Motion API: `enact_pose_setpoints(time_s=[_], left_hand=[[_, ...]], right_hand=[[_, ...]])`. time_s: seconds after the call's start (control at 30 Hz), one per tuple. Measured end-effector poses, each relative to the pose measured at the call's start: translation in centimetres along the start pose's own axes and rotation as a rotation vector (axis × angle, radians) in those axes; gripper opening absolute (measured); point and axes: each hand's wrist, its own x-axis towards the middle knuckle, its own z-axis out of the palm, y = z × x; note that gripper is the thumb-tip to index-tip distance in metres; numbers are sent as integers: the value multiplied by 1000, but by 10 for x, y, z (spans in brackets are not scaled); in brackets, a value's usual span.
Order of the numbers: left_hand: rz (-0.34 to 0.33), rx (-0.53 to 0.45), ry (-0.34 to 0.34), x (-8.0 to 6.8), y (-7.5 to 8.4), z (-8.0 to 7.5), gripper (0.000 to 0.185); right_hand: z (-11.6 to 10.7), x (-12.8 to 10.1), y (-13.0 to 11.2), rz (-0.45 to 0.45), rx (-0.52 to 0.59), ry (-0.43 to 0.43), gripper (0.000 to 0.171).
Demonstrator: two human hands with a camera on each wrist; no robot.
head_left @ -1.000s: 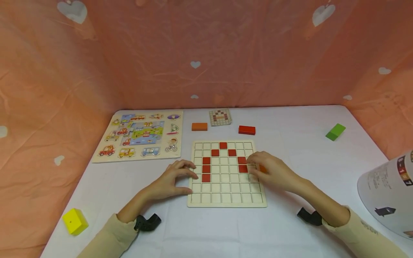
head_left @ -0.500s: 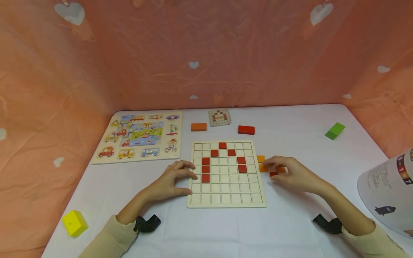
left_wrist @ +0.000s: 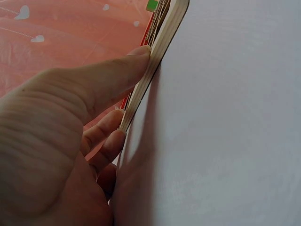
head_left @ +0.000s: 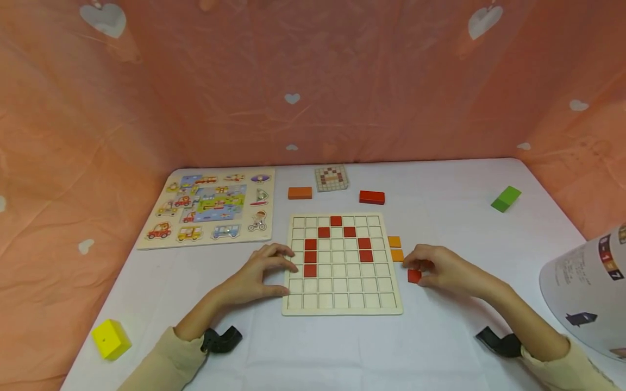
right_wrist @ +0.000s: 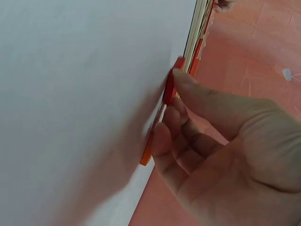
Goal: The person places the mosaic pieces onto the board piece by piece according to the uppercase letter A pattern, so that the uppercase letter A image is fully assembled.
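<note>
A wooden grid board (head_left: 342, 311) lies in the middle of the white table, with several red tiles (head_left: 335, 221) set in an arch shape. My left hand (head_left: 288, 278) holds the board's left edge, with arched fingers on top. In the left wrist view the left hand's thumb (left_wrist: 117, 70) presses the board's edge (left_wrist: 160, 42). Just right of the board, my right hand (head_left: 417, 270) pinches a loose red tile (head_left: 413, 276) lying on the table. Two orange tiles (head_left: 395, 248) lie between that hand and the board. The right wrist view shows the thumb on the red tile (right_wrist: 169, 87).
A vehicle puzzle board (head_left: 210, 206) lies at the back left. Behind the grid board are a pattern card (head_left: 332, 178), an orange block (head_left: 300, 192) and a red block (head_left: 371, 197). A green block (head_left: 506, 199) sits far right, a yellow block (head_left: 111, 339) near left. A printed sheet (head_left: 587, 288) overhangs the right edge.
My right hand has drawn back from the board's right columns onto the table, uncovering two orange tiles, and now pinches a red tile. The left hand has stayed put.
</note>
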Motion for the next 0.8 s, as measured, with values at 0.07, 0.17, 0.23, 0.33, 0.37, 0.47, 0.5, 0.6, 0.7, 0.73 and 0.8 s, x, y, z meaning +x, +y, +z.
enact_pose_setpoints(time_s=[0.07,0.17,0.23,0.33,0.37,0.47,0.5,0.6,0.7,0.73,0.8], left_hand=[[0,3,-1,0,-1,0,35],[0,6,1,0,-1,0,34],[-2,5,1,0,0,0,34],[-3,-2,1,0,1,-1,35],[-1,0,1,0,0,-1,35],[1,0,0,0,0,-1,35],[1,0,1,0,0,-1,35],[7,-1,1,0,1,-1,35],[16,2,-1,0,1,-1,36],[20,9,0,0,1,-1,36],[21,12,-1,0,0,-1,36]], right_hand=[[0,-1,-1,1,2,-14,31],[0,0,-4,5,-4,-22,28],[0,1,-5,6,0,-32,25],[0,3,-6,3,26,-55,24],[0,4,-6,2,31,-59,23],[1,9,-8,2,56,-47,22],[1,11,-9,0,68,-35,21],[4,21,-14,-13,127,-6,21],[10,33,-20,-53,172,-4,23],[12,38,-22,-65,176,-9,25],[17,46,-26,-99,176,-15,27]])
